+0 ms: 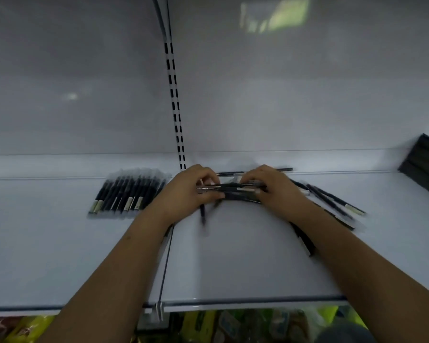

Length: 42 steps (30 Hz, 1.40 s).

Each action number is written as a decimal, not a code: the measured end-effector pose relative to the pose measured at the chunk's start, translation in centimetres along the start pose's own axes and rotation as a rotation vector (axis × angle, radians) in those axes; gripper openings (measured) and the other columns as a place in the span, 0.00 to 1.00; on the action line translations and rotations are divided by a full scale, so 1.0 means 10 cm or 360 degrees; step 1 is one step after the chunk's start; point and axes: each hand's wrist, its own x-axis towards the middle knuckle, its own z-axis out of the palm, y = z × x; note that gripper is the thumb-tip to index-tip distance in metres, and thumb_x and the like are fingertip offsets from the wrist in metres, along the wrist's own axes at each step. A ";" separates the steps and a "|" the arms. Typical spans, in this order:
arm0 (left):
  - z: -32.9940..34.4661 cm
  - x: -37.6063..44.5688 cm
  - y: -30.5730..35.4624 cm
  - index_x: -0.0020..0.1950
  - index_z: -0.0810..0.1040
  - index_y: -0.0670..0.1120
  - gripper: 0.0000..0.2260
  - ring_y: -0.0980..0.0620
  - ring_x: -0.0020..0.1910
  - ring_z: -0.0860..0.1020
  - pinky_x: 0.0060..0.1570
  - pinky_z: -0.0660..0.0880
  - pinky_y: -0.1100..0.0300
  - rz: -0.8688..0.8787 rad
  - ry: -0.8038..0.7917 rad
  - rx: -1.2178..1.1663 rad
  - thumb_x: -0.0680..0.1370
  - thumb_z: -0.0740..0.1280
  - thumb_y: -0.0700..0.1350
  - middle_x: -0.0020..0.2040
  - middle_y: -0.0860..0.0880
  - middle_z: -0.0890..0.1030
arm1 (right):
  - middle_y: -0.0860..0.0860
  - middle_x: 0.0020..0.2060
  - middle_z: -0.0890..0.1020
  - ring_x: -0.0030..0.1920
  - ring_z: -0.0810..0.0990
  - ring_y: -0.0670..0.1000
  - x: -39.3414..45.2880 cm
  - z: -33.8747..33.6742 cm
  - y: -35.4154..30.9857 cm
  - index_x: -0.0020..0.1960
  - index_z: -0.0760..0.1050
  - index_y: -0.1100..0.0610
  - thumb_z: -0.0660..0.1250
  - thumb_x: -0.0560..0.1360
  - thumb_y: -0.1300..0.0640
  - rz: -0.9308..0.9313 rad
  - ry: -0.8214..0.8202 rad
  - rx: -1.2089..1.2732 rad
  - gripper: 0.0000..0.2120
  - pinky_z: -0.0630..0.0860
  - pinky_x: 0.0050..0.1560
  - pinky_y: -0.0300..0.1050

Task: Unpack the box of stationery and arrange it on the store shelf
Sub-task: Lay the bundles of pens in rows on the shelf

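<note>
Both hands gripped a loose bundle of slim black pens (233,189) held crosswise just above the white metal shelf (233,263). The left hand (186,191) was curled round one end of the bundle, the right hand (273,188) round the other.

Completed work: a neat row of black pens with pale end caps (128,191) lay on the shelf to the left of the bundle, just beyond the left hand.

Outstanding work: scattered black pens (332,201) lay unaligned on the shelf to the right of the bundle, partly under the right forearm. One blurred pen (203,215) hung below the bundle near the left hand. A dark ribbed block (424,164) stood far right of the bundle. The box was not in view.

Judged progress: roughly midway; the held bundle and the scattered pens remained to be aligned.
</note>
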 end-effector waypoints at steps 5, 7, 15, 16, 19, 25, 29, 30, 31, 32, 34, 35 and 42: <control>-0.01 0.01 -0.04 0.50 0.82 0.51 0.08 0.56 0.44 0.76 0.47 0.72 0.59 -0.0030 0.0055 -0.0004 0.80 0.66 0.53 0.44 0.52 0.76 | 0.48 0.48 0.79 0.48 0.78 0.47 0.03 -0.01 0.01 0.52 0.82 0.51 0.68 0.77 0.56 -0.0071 0.0353 0.0096 0.05 0.76 0.51 0.46; 0.00 0.01 -0.01 0.50 0.81 0.51 0.10 0.55 0.43 0.76 0.45 0.71 0.60 -0.0092 0.0089 -0.0053 0.82 0.62 0.54 0.43 0.50 0.76 | 0.48 0.47 0.81 0.49 0.79 0.47 0.05 -0.02 0.02 0.50 0.83 0.51 0.70 0.76 0.58 -0.0023 0.0511 0.0137 0.05 0.76 0.53 0.44; 0.00 0.04 0.12 0.54 0.69 0.48 0.10 0.58 0.28 0.69 0.32 0.68 0.62 -0.0320 0.0443 -0.0210 0.84 0.54 0.53 0.36 0.49 0.75 | 0.39 0.38 0.81 0.36 0.77 0.35 0.20 -0.43 -0.16 0.47 0.81 0.49 0.67 0.78 0.53 0.0260 0.0538 0.0598 0.04 0.71 0.44 0.27; -0.01 0.04 0.12 0.55 0.68 0.48 0.08 0.59 0.27 0.67 0.31 0.67 0.61 -0.0343 0.0504 -0.0293 0.85 0.54 0.51 0.35 0.48 0.73 | 0.41 0.36 0.80 0.34 0.77 0.37 0.25 -0.47 -0.17 0.46 0.80 0.50 0.67 0.78 0.54 0.0285 0.0563 0.0690 0.04 0.71 0.41 0.29; -0.07 0.01 0.16 0.54 0.67 0.45 0.04 0.60 0.28 0.66 0.29 0.66 0.65 -0.0356 0.0635 -0.0414 0.84 0.55 0.43 0.37 0.46 0.72 | 0.46 0.31 0.77 0.30 0.74 0.41 0.38 -0.50 -0.18 0.42 0.77 0.55 0.71 0.75 0.57 0.0360 0.0729 0.1025 0.05 0.71 0.39 0.37; -0.14 -0.01 0.38 0.50 0.78 0.42 0.02 0.54 0.34 0.78 0.40 0.76 0.64 -0.0149 0.0663 -0.0699 0.80 0.68 0.40 0.36 0.50 0.80 | 0.53 0.54 0.79 0.56 0.75 0.48 0.23 -0.34 -0.36 0.50 0.77 0.55 0.67 0.78 0.58 -0.0372 0.0936 0.0292 0.02 0.69 0.60 0.38; -0.13 -0.04 0.55 0.55 0.79 0.36 0.07 0.56 0.36 0.80 0.42 0.75 0.69 0.0007 0.0536 -0.0817 0.79 0.67 0.38 0.38 0.44 0.81 | 0.50 0.49 0.81 0.48 0.78 0.50 0.19 -0.14 -0.47 0.55 0.71 0.52 0.59 0.82 0.53 -0.0439 0.0333 0.0114 0.05 0.74 0.50 0.46; -0.13 -0.05 0.56 0.58 0.79 0.36 0.09 0.56 0.37 0.81 0.42 0.74 0.69 0.0007 0.0524 -0.0863 0.80 0.65 0.38 0.39 0.42 0.81 | 0.49 0.43 0.81 0.41 0.78 0.51 0.18 -0.12 -0.50 0.56 0.68 0.51 0.57 0.82 0.52 -0.0359 0.0257 0.0110 0.05 0.74 0.43 0.48; -0.14 -0.05 0.56 0.61 0.77 0.38 0.10 0.55 0.39 0.82 0.42 0.75 0.68 -0.0026 0.0511 -0.0940 0.81 0.64 0.39 0.41 0.41 0.82 | 0.47 0.39 0.79 0.37 0.77 0.51 0.16 -0.11 -0.50 0.57 0.67 0.51 0.56 0.83 0.51 -0.0311 0.0245 0.0091 0.06 0.73 0.38 0.48; -0.15 -0.05 0.55 0.63 0.76 0.40 0.11 0.53 0.41 0.82 0.43 0.75 0.67 -0.0095 0.0509 -0.1023 0.82 0.62 0.42 0.42 0.40 0.82 | 0.45 0.36 0.77 0.34 0.76 0.50 0.14 -0.11 -0.51 0.58 0.66 0.52 0.56 0.83 0.50 -0.0294 0.0268 0.0065 0.07 0.70 0.36 0.47; -0.20 -0.06 0.48 0.60 0.76 0.45 0.09 0.53 0.42 0.81 0.44 0.75 0.62 -0.0238 0.0543 -0.1042 0.83 0.61 0.46 0.43 0.45 0.82 | 0.41 0.32 0.73 0.30 0.72 0.43 0.12 -0.14 -0.52 0.59 0.66 0.52 0.57 0.81 0.46 -0.0275 0.0363 0.0031 0.11 0.66 0.34 0.44; -0.23 -0.06 0.43 0.56 0.77 0.47 0.06 0.55 0.41 0.79 0.44 0.73 0.61 -0.0260 0.0545 -0.0913 0.83 0.62 0.46 0.41 0.48 0.81 | 0.41 0.30 0.71 0.29 0.71 0.41 0.12 -0.15 -0.51 0.59 0.65 0.50 0.58 0.79 0.42 -0.0261 0.0417 0.0015 0.14 0.65 0.32 0.43; -0.45 -0.21 0.20 0.43 0.83 0.55 0.10 0.57 0.41 0.74 0.44 0.69 0.64 -0.0399 -0.0452 0.0025 0.68 0.76 0.58 0.41 0.58 0.78 | 0.44 0.25 0.66 0.26 0.66 0.42 0.13 -0.19 -0.40 0.39 0.64 0.52 0.51 0.77 0.33 -0.0158 0.0534 -0.0238 0.23 0.60 0.29 0.44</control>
